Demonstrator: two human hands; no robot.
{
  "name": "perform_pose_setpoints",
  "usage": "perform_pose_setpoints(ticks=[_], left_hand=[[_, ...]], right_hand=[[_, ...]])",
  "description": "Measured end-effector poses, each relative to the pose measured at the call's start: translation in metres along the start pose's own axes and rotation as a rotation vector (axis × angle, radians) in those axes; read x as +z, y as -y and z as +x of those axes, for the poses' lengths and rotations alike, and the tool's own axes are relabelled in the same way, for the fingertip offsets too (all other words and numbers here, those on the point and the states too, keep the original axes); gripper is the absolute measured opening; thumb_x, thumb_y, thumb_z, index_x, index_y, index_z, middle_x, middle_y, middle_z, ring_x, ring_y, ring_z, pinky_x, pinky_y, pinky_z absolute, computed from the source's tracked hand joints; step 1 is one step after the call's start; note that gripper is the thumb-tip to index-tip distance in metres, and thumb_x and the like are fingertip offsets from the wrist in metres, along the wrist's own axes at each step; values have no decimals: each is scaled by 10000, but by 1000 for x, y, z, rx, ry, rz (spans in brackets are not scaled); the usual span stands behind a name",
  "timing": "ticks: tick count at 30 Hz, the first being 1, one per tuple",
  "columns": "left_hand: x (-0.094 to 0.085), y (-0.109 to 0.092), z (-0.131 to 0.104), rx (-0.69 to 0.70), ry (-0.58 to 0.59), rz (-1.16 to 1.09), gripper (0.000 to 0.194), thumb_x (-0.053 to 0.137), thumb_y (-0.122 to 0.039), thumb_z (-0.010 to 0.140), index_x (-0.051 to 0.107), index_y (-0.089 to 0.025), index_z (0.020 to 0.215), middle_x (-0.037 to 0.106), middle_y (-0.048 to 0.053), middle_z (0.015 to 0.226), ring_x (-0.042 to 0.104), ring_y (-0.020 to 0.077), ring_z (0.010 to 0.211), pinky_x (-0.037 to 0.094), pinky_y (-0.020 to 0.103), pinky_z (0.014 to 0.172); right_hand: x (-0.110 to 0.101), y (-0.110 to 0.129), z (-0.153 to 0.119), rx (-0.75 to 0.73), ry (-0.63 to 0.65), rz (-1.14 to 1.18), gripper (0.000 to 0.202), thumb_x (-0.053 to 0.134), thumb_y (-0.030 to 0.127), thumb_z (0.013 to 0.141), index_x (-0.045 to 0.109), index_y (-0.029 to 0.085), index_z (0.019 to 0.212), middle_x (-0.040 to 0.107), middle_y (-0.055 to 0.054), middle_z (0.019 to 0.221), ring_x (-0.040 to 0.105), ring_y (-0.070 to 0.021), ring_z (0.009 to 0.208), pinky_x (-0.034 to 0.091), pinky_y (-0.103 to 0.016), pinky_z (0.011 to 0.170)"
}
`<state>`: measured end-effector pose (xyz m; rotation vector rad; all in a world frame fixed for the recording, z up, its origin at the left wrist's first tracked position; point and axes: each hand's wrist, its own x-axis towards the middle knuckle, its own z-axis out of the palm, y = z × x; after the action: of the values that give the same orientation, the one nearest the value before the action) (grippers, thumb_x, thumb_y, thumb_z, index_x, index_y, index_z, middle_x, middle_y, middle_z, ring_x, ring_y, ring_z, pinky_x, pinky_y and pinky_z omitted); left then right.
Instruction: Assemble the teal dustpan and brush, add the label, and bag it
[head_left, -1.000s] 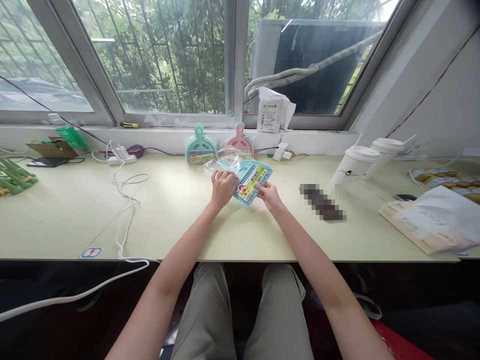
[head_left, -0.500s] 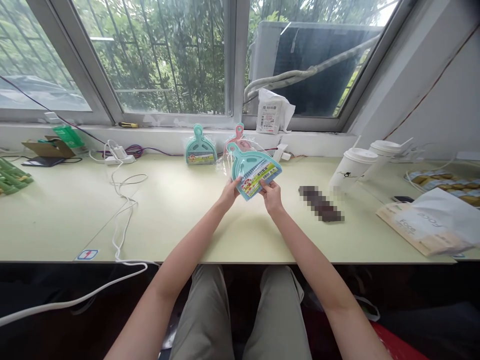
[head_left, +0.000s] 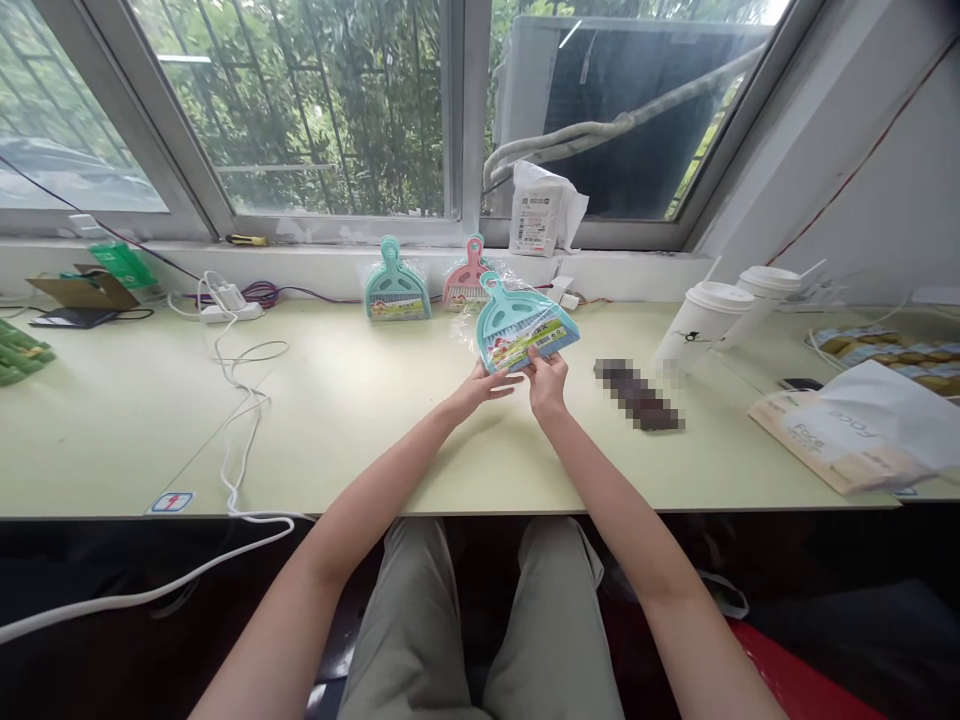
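Observation:
A teal dustpan and brush set (head_left: 529, 325) in clear plastic wrap is held tilted above the table, its handle up and to the left. My right hand (head_left: 547, 382) grips its lower edge, thumb on the front face. Under its lower left corner is my left hand (head_left: 484, 388), fingers stretched out and apart; whether it bears any weight is unclear. Behind, a second teal dustpan set (head_left: 397, 290) leans upright against the wall. Beside that stands a pink dustpan set (head_left: 465, 275), partly covered by the held one.
Two white lidded cups (head_left: 705, 325) with straws stand at the right, near a paper tissue pack (head_left: 832, 430). A blurred-out dark object (head_left: 637, 395) lies beside my right hand. White cables (head_left: 240, 400) run across the left. A wrapped package (head_left: 536, 215) sits on the sill.
The teal dustpan set has shifted slightly right and turned more level. My left fingers have loosened from its lower left edge and stretched out beneath it. My right hand keeps its grip.

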<state>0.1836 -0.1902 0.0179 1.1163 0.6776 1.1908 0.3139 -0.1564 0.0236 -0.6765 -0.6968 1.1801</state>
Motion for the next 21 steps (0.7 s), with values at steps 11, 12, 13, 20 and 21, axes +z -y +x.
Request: perform_pose_setpoints(ticks=[11, 12, 13, 20, 21], left_hand=[[-19, -17, 12, 178, -339, -160, 457, 713, -386, 772, 569, -224, 1174, 666, 49, 1152, 621, 242, 1100, 524, 341, 877], [-20, -18, 11, 167, -352, -156, 466, 719, -368, 765, 567, -227, 1182, 669, 47, 1143, 624, 249, 1093, 526, 345, 869], [-20, -19, 10, 148, -346, -149, 477, 725, -348, 758, 565, -229, 1191, 671, 48, 1141, 622, 259, 1097, 524, 353, 874], [-19, -36, 1, 155, -104, -364, 665, 457, -691, 848, 541, -196, 1284, 595, 118, 1324, 467, 352, 1313, 410, 522, 1044], [-22, -39, 1, 204, -109, -406, 717, 410, -733, 841, 519, -206, 1315, 570, 117, 1360, 440, 350, 1338, 390, 539, 1060]], right_hand=[[0, -2, 5, 193, 167, -20, 175, 746, 126, 688, 636, 162, 819, 740, -20, 800, 723, -181, 769, 610, -373, 837], [1, -4, 5, 207, 190, -32, 186, 755, 126, 678, 636, 165, 815, 741, -19, 795, 724, -184, 774, 609, -375, 833], [2, -5, 4, 217, 206, -38, 199, 764, 126, 667, 635, 168, 812, 743, -18, 795, 724, -187, 782, 609, -373, 830], [2, 0, 6, 202, 243, 33, 253, 803, 176, 616, 652, 183, 818, 752, -16, 856, 716, -184, 832, 599, -330, 830], [3, 1, 5, 196, 257, 47, 268, 811, 189, 608, 660, 187, 829, 753, -14, 868, 715, -186, 841, 598, -328, 829]])
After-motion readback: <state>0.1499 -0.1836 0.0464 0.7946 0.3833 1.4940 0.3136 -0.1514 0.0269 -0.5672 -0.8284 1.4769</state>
